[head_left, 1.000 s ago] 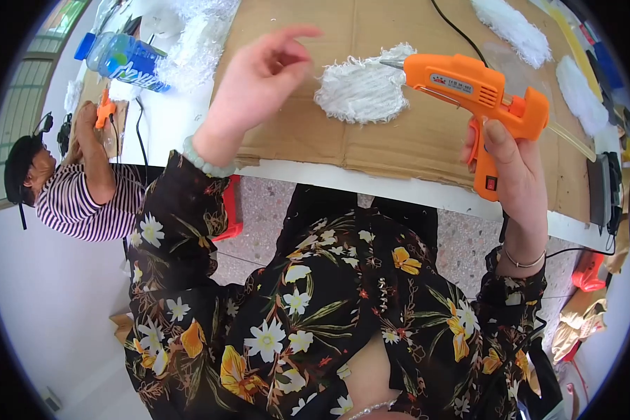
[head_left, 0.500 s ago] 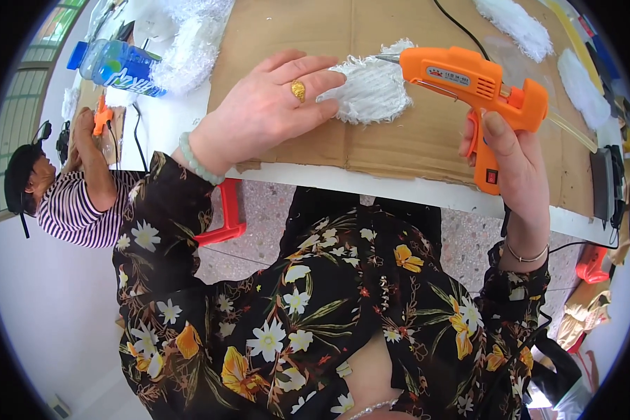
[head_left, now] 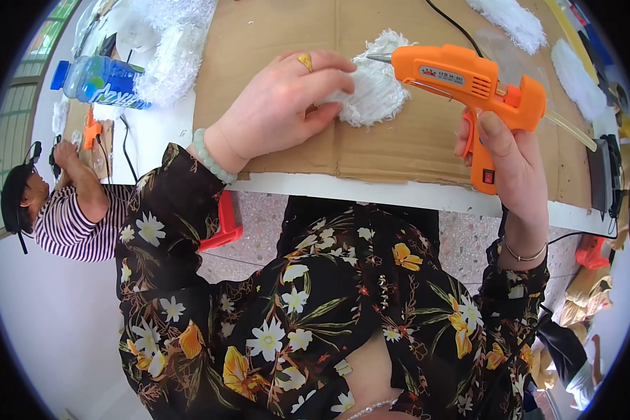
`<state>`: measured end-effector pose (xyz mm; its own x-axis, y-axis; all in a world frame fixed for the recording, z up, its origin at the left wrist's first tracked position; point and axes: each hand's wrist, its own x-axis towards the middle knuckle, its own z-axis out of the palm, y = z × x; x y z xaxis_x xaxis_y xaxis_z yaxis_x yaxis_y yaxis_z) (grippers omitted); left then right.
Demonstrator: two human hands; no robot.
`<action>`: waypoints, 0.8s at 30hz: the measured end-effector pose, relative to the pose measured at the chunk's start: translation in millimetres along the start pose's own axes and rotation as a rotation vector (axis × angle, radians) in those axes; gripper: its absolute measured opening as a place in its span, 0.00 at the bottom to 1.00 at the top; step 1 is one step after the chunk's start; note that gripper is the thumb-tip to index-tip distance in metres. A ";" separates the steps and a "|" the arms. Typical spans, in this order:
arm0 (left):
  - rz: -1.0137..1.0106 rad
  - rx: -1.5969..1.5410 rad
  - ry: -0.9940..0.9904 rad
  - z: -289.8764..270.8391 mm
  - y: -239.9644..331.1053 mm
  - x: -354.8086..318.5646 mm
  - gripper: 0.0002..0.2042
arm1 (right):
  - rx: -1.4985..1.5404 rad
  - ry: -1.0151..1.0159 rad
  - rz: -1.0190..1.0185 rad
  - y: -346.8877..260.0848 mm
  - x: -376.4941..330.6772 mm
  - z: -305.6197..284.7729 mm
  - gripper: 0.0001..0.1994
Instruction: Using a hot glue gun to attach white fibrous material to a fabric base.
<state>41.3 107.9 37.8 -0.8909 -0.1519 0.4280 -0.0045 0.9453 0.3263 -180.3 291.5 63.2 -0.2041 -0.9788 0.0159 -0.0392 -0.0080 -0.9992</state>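
Note:
A white, shaggy fabric piece (head_left: 379, 91) lies on brown cardboard (head_left: 273, 157) at the table's middle. My left hand (head_left: 287, 98) holds its left edge with curled fingers; the fingertips partly hide that edge. In my right hand (head_left: 507, 150) is an orange hot glue gun (head_left: 462, 73), gripped round its handle with the fingers at the trigger. Its metal nozzle points left, just over the upper part of the shaggy piece. A clear glue stick (head_left: 570, 129) sticks out from the gun's back.
More white fluffy pieces (head_left: 577, 80) lie at the far right. A blue-labelled bottle (head_left: 105, 80) lies beside white fluff at the left. A black cable (head_left: 455, 24) crosses the cardboard. Past the table's left side, a person in a striped shirt (head_left: 84, 224) works near another orange glue gun.
My left hand's fingers have curled in at the piece's left edge. The piece has turned slightly. The glue gun has shifted a little left, its nozzle now over the piece's upper part.

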 end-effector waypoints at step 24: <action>0.025 0.177 0.080 -18.6 21.1 -21.5 0.09 | -0.201 -0.168 0.174 -2.1 -14.6 -20.7 0.17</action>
<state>68.8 125.7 51.2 -0.8527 -0.1432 0.5023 -0.0687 0.9841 0.1640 -197.5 310.0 65.9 -0.0606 -0.9822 -0.1780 -0.2141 0.1870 -0.9587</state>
